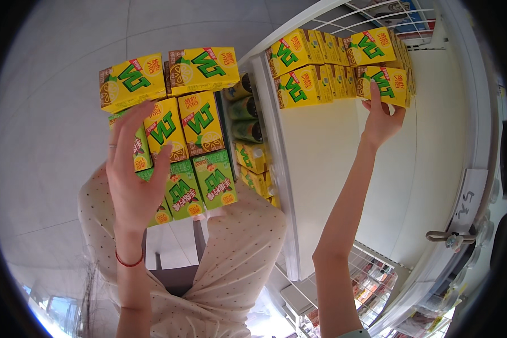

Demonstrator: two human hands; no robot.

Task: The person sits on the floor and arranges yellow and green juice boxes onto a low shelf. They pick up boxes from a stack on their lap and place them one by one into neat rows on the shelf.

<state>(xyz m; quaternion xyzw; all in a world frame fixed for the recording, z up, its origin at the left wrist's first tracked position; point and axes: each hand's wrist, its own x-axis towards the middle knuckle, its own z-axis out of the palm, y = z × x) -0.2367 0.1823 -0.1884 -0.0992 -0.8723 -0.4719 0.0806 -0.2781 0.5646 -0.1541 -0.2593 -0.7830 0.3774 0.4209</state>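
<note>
My right hand (384, 121) reaches to the shelf and grips a yellow juice carton (397, 80), its index finger laid along the printed front. That carton sits at the near end of rows of matching yellow cartons (298, 90). In front of my lap is a stack of cartons: two yellow ones (204, 70) lie on top, upright yellow cartons (200, 123) stand beneath, and green cartons (214, 179) are lowest. My left hand (134, 177) is open over the stack's left side, fingers stretched, hiding part of it. Whether it presses on them I cannot tell.
The white shelf (332, 174) has a raised front edge (284, 186) and a wire rack (388, 22) at its far end. Dark bottles (245, 108) and more yellow cartons (252, 159) stand on a lower level. A handwritten tag (466, 197) hangs at the right.
</note>
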